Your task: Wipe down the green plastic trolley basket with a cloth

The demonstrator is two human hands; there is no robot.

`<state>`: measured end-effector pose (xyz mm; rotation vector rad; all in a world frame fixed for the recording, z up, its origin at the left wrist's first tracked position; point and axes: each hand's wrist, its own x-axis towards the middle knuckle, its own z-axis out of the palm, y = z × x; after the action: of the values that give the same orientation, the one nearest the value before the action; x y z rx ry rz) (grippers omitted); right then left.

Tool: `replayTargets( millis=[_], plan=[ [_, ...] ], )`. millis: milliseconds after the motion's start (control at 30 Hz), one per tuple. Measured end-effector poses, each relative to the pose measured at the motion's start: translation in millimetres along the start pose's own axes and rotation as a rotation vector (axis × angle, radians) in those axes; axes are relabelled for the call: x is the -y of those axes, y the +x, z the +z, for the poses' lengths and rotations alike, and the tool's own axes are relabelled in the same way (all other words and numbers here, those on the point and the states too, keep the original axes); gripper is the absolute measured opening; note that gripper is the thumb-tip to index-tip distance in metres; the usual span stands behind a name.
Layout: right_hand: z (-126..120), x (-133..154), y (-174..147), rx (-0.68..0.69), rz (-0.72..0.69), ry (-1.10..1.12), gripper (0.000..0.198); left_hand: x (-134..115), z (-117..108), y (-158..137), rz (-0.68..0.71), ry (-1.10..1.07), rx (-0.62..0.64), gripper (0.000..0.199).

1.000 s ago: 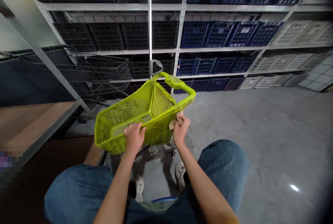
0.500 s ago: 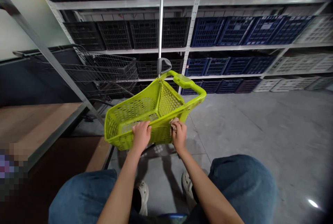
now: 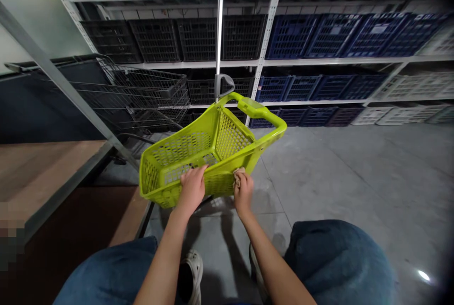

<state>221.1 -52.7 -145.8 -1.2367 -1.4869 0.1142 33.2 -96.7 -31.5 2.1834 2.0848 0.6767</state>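
Note:
A lime-green plastic shopping cart (image 3: 216, 179) with perforated walls and a looped handle stands in front of me. My left hand (image 3: 193, 184) grips the near rim of its basket, fingers curled over the edge. My right hand (image 3: 243, 189) is closed on a crumpled beige cloth (image 3: 239, 176) and presses it to the outside of the near wall, below the handle. A tall metal pole (image 3: 220, 21) rises from the cart's far corner, with a grey loop-shaped bracket (image 3: 226, 83) at its foot. The basket shows nothing inside.
Behind the cart, white metal shelving (image 3: 271, 16) holds rows of black, blue and white crates. A dark wire shopping cart (image 3: 156, 92) stands at the back left. A metal-framed unit with brown boards (image 3: 53, 163) lines the left side. Grey floor (image 3: 336, 172) extends to the right.
My right hand has shifted slightly down with the cloth along the cart's wall. My left hand stays on the rim. The view has tilted slightly.

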Motion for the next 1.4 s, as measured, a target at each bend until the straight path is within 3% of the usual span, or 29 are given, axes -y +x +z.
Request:
replayTargets(
  millis=[100, 200, 300, 367, 467, 533, 667, 733, 833, 900, 967, 1033, 1133, 1200, 1300, 1400],
  plan=[
    [12, 30, -8, 0.026, 0.030, 0.072, 0.037, 2, -3, 0, 0.020, 0.008, 0.040, 0.060],
    [21, 68, -12, 0.216, -0.132, 0.117, 0.041, 7, -8, -1, 0.064, -0.013, 0.101, 0.069],
    [19, 69, -11, 0.320, -0.270, 0.104, 0.043, 11, -14, -2, 0.099, -0.049, 0.142, 0.070],
    [13, 46, -9, 0.250, -0.248, 0.081, 0.040, 12, -16, -3, 0.109, -0.062, 0.156, 0.069],
    [0, 8, -5, 0.058, -0.059, 0.048, 0.031, 12, -19, -3, 0.120, -0.080, 0.165, 0.069],
    [-7, -3, -1, 0.036, 0.025, 0.069, 0.029, 12, -23, -4, 0.134, -0.072, 0.148, 0.066],
    [-6, 24, 10, 0.001, 0.094, 0.148, 0.032, 18, -34, -11, 0.029, 0.075, -0.019, 0.047],
    [4, 49, 10, -0.020, 0.077, 0.170, 0.034, 22, -35, -15, -0.024, 0.101, -0.027, 0.037],
    [19, 74, 0, 0.137, -0.120, 0.158, 0.042, 27, -28, -20, -0.050, 0.078, -0.008, 0.027],
    [22, 77, -5, 0.292, -0.294, 0.114, 0.044, 29, -20, -22, -0.058, 0.070, -0.051, 0.025],
    [16, 70, -3, 0.357, -0.392, 0.071, 0.042, 30, -14, -23, -0.065, 0.065, -0.099, 0.024],
    [4, 58, 10, 0.259, -0.361, 0.049, 0.038, 31, -9, -23, -0.077, 0.065, -0.131, 0.023],
    [-13, 47, 40, -0.035, -0.180, 0.055, 0.034, 32, -7, -23, -0.078, 0.063, -0.153, 0.022],
    [-16, 51, 57, -0.116, -0.111, 0.059, 0.036, 32, -7, -23, -0.067, 0.053, -0.156, 0.021],
    [-1, 75, 57, -0.016, -0.126, 0.065, 0.041, 32, -8, -22, -0.064, 0.036, -0.153, 0.021],
    [24, 107, 28, 0.182, -0.232, 0.104, 0.043, 33, -10, -22, -0.072, 0.039, -0.146, 0.022]
  ],
)
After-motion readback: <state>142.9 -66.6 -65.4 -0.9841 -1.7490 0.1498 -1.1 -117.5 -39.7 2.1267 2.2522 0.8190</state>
